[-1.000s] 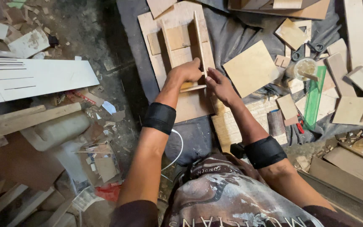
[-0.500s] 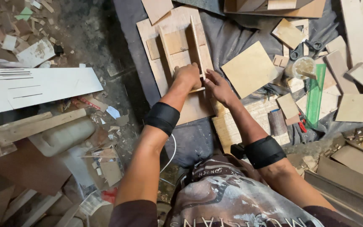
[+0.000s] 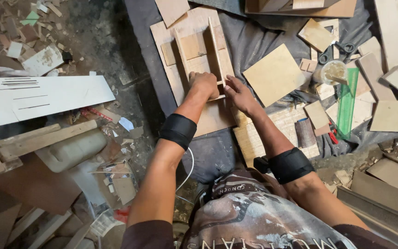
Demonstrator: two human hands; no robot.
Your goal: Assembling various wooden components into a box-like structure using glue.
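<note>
- Left hand (image 3: 204,84) closed on near end of pale wooden slat frame (image 3: 202,50), lying on flat plywood board (image 3: 171,69).
- Right hand (image 3: 238,93) fingers pressed against frame's right rail, on grey cloth (image 3: 254,41).

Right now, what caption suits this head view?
Both hands, left hand and right hand, press a wooden frame amid plywood scraps.

Left hand (image 3: 204,84) fingertips hidden, curled over near end of wooden frame (image 3: 199,48). Right hand (image 3: 237,93) covers frame's corner. Plywood sheet (image 3: 300,7) beyond hands cut by top edge.
</note>
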